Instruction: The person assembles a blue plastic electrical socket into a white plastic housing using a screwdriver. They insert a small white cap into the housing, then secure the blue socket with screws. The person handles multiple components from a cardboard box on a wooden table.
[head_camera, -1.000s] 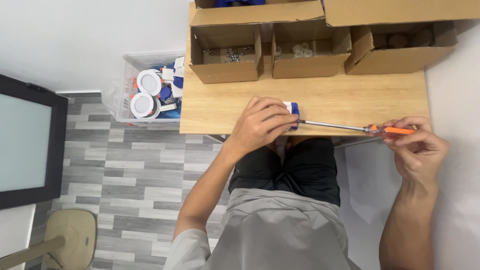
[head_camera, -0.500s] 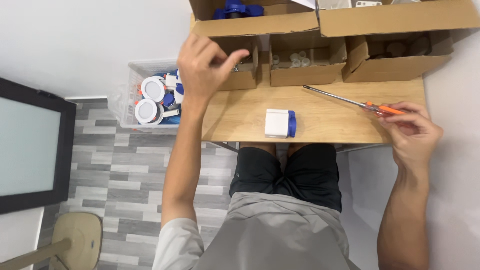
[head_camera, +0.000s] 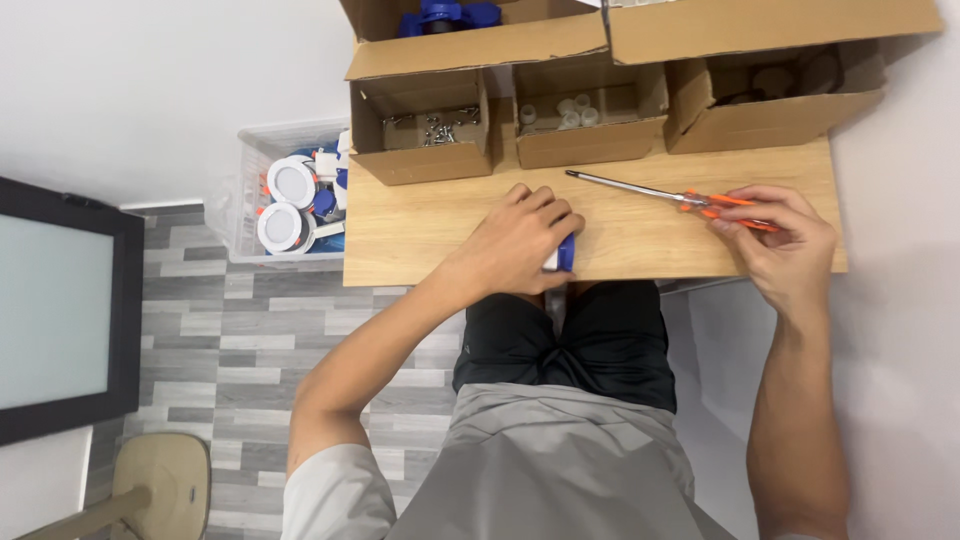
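Head view, reading from the left: a dark framed panel (head_camera: 55, 310) stands at the 9 o'clock edge above grey floor tiles, and a tan stool (head_camera: 150, 485) shows at 7 o'clock. Up toward 10 o'clock a clear plastic bin (head_camera: 250, 165) holds round white fittings with blue parts, just beside the wooden table (head_camera: 440, 225).

At the middle, the left hand (head_camera: 515, 245) lies palm-down over a small white and blue part (head_camera: 562, 255) near the table's front edge, fingers curled around it; only a sliver of the part shows at the hand's 3 o'clock side. At 12 o'clock stand open cardboard boxes: one with screws (head_camera: 432, 125), one with small white caps (head_camera: 575, 120), and a third at 1 o'clock whose contents are too dim to tell.

At 2 o'clock the right hand (head_camera: 785, 240) pinches the orange handle of a screwdriver (head_camera: 640, 188), whose shaft lies flat on the table with its tip pointing toward 10 o'clock, well apart from the covered part.

To work cleanly, I judge the left hand should pin the part firmly against the table with its screw point exposed, and the right should lift the screwdriver, bring the tip in square and keep the shaft in line before turning.
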